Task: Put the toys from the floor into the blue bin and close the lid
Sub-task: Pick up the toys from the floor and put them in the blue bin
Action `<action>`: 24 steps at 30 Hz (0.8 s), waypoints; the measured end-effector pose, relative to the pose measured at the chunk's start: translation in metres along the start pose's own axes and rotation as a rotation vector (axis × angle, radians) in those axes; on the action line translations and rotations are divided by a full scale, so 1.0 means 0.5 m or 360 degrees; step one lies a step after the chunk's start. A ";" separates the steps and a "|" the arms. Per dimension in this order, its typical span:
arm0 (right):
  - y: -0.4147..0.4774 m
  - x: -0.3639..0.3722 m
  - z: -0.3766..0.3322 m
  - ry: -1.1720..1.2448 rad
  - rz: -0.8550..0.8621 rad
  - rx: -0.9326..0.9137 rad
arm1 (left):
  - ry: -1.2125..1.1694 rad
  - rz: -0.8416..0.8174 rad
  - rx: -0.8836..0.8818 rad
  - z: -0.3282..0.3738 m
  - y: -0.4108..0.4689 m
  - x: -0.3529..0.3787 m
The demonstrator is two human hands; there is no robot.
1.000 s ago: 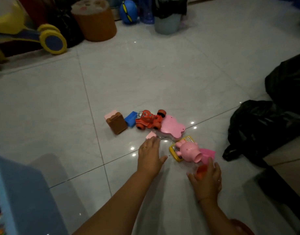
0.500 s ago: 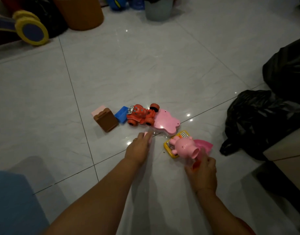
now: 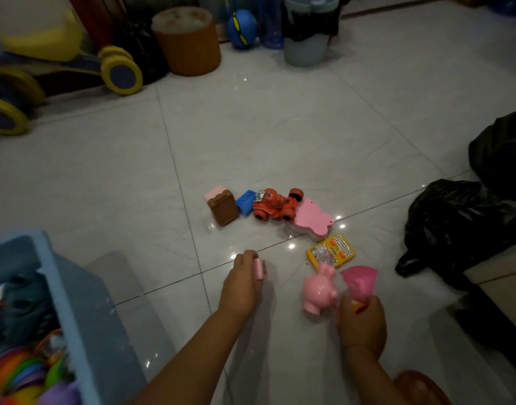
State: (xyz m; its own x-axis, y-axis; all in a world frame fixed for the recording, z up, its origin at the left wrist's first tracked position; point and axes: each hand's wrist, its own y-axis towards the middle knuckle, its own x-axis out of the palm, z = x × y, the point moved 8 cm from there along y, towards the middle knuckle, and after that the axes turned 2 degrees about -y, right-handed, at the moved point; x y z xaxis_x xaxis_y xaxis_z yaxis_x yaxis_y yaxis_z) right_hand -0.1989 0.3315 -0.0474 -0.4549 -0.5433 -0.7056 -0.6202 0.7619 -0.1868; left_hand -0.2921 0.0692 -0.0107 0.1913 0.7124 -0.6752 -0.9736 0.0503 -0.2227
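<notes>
Our left hand (image 3: 241,283) is curled, fingers pinching a small pink plastic block (image 3: 260,268). Our right hand (image 3: 362,318) grips a pink plastic scoop (image 3: 359,282) together with a glossy pink pig toy (image 3: 319,290). The open blue plastic bin (image 3: 75,305) stands left of our fingers, bare tile between.

Both forearms are bare from the lower frame edge to the wrists, with no sleeve over them. The left hand (image 3: 241,287) and the right hand (image 3: 363,324) wear no gloves, and no watch or band shows at either wrist. Any ring is too dim to make out. A reddish-orange rounded patch (image 3: 420,387), perhaps clothing, sits beside the right forearm at the bottom edge.
</notes>
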 end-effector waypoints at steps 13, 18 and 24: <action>-0.509 0.105 -0.452 0.0350 -0.0916 -0.1092 | -0.0634 0.1217 -0.0172 -0.108 -0.336 -0.498; -0.737 0.186 -0.543 0.0051 -0.1341 -0.1574 | -0.0084 0.1615 -0.0607 -0.282 -0.452 -0.653; -0.824 0.249 -0.542 -0.0297 -0.1545 -0.1704 | 0.0166 0.1618 -0.0864 -0.403 -0.464 -0.743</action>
State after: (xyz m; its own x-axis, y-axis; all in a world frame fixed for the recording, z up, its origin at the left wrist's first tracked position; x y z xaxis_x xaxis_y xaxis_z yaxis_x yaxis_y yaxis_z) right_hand -0.1732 -0.1456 0.1272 0.4480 -0.5644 -0.6933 -0.8367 -0.5380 -0.1027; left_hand -0.1121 -0.3480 0.1502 -0.6156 0.1891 -0.7651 -0.5071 -0.8382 0.2008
